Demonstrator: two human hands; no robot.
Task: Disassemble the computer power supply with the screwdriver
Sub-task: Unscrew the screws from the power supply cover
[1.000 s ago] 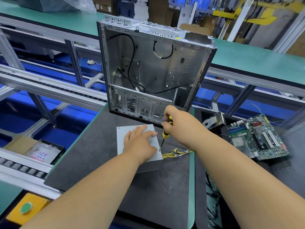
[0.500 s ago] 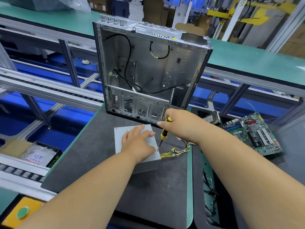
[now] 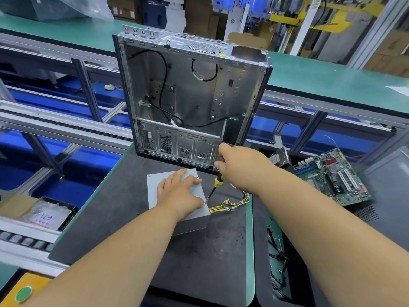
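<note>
A grey metal power supply [image 3: 155, 187] lies flat on the dark mat [image 3: 194, 258]. A bundle of yellow and black wires [image 3: 230, 204] comes out of its right side. My left hand [image 3: 179, 193] presses flat on its lid, fingers spread. My right hand [image 3: 241, 167] grips a yellow-and-black screwdriver [image 3: 215, 187]. The tool is tilted, with its tip down at the lid's near right corner, right beside my left hand. Whether a screw sits under the tip is hidden.
An emptied metal computer case [image 3: 190, 100] stands upright just behind the power supply. A green motherboard [image 3: 334, 176] and a drive [image 3: 278, 157] lie to the right. A box with a plastic bag [image 3: 44, 213] sits at left, past the conveyor rail.
My right hand has shifted slightly on the screwdriver handle, as if turning it, while the tip stays at the same corner. My left hand stays pressed on the lid. The head camera moved a little.
</note>
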